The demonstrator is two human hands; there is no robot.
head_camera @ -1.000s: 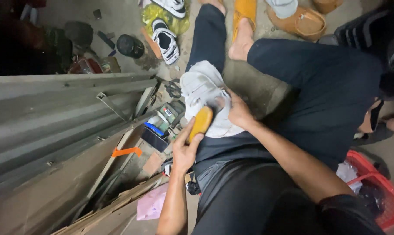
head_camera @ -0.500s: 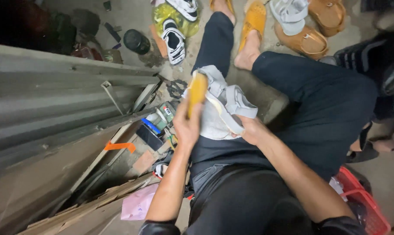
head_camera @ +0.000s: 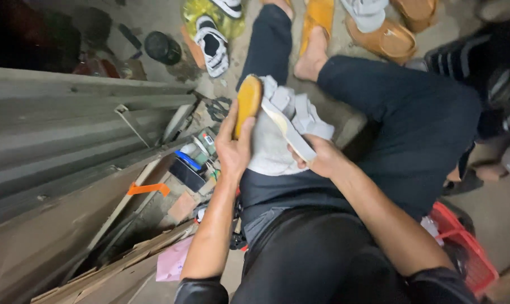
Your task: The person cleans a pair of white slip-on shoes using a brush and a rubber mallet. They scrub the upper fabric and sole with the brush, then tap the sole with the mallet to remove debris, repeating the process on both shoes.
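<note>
I sit on the floor with my legs in dark trousers stretched ahead. My left hand (head_camera: 234, 147) grips a yellow-orange shoe sole (head_camera: 247, 104) held upright on its edge. My right hand (head_camera: 320, 157) holds the heel end of a white sandal (head_camera: 291, 121) that rests on my lap, its cream insole edge facing me and its straps pointing away. The sole stands against the sandal's left side. A white cloth (head_camera: 269, 152) lies under the sandal on my thigh.
Corrugated metal sheets (head_camera: 69, 129) and cardboard (head_camera: 114, 270) lie to the left, with small tools and a blue-capped container (head_camera: 188, 160) beside them. Sandals (head_camera: 212, 42) and orange slippers (head_camera: 387, 39) lie ahead on the concrete. A red basket (head_camera: 468, 247) stands at my right.
My left hand has raised the yellow sole higher and further forward along the white sandal. My right hand has shifted from the top of the sandal down to its heel end.
</note>
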